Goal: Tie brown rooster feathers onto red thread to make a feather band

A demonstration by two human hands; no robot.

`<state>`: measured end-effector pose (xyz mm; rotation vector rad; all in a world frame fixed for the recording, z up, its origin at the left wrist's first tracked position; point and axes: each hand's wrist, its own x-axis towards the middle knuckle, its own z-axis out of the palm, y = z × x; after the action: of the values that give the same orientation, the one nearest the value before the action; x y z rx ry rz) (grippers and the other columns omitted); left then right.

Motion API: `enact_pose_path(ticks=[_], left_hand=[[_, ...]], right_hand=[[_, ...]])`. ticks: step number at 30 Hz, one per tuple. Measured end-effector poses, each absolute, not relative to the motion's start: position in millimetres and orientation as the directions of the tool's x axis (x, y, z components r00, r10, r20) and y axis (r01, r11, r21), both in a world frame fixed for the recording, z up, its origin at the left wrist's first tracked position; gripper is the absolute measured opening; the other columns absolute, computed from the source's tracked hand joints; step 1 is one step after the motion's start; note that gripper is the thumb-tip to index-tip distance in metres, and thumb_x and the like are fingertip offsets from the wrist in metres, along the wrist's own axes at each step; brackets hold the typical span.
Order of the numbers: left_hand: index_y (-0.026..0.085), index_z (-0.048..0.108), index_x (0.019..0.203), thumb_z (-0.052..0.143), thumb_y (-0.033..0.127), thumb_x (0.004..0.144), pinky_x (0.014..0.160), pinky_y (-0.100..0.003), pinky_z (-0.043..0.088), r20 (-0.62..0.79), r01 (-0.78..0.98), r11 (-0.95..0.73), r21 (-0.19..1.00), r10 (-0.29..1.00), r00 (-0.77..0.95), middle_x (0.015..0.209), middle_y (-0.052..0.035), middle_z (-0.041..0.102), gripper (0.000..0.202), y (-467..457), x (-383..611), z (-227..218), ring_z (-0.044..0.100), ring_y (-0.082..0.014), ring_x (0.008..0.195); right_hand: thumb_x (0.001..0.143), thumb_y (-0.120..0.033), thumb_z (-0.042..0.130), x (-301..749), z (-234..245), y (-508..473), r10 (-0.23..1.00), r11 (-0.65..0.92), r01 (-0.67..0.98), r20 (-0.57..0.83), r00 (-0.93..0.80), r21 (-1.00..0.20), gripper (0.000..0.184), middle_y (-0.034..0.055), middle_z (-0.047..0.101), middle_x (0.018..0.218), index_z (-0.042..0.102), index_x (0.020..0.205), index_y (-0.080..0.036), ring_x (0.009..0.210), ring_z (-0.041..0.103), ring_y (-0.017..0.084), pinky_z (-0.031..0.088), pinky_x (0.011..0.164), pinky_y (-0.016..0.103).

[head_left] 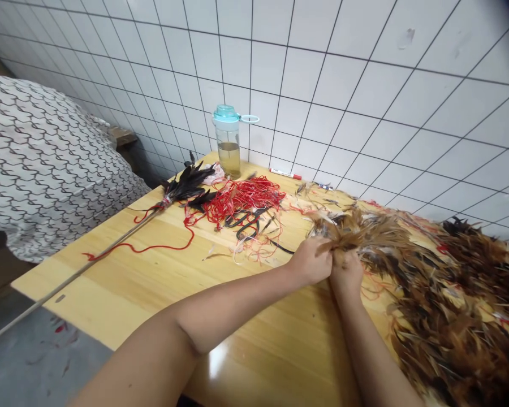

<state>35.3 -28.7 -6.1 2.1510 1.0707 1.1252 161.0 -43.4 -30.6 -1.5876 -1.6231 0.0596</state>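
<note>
My left hand (310, 261) and my right hand (346, 272) meet at the middle of a wooden table (152, 288). Both are closed in a pinch on a small bunch of brown feathers (343, 240) that fans out away from me. The bunch lies at the edge of a large pile of brown and dark feathers (445, 294) covering the right side of the table.
A tangle of red string (241, 200) with black scissors (246, 221) lies beyond my hands. A thin stick tipped with black feathers (182, 189) reaches off the left edge. A plastic bottle (228, 144) and a red marker (285, 173) stand by the tiled wall. A person in a patterned garment (46, 164) is at left.
</note>
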Motion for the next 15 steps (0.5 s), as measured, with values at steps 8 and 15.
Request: enact_pose_path(ticks=[8,15], left_hand=[[0.016,0.063,0.108,0.044,0.008,0.080,0.096,-0.041,0.050,0.476,0.395,-0.588,0.706,0.807,0.351,0.101,-0.0121,0.068,0.035,-32,40,-5,0.061,-0.0239,0.101],[0.016,0.067,0.104,0.047,0.008,0.078,0.089,-0.035,0.053,0.429,0.366,-0.518,0.773,0.852,0.301,0.096,-0.0113,0.065,0.033,-33,42,-7,0.060,-0.0216,0.096]], right_hand=[[0.078,-0.032,0.043,168,-31,-38,0.830,0.212,0.818,0.540,0.138,-0.535,0.023,0.0098,0.066,0.080,0.060,0.067,-0.021,0.081,0.057,0.023,0.046,0.073,0.035],[0.075,-0.034,0.043,175,-39,-34,0.816,0.080,0.896,0.545,0.192,-0.436,0.024,0.0111,0.059,0.062,0.057,0.060,-0.021,0.062,0.051,0.023,0.040,0.057,0.034]])
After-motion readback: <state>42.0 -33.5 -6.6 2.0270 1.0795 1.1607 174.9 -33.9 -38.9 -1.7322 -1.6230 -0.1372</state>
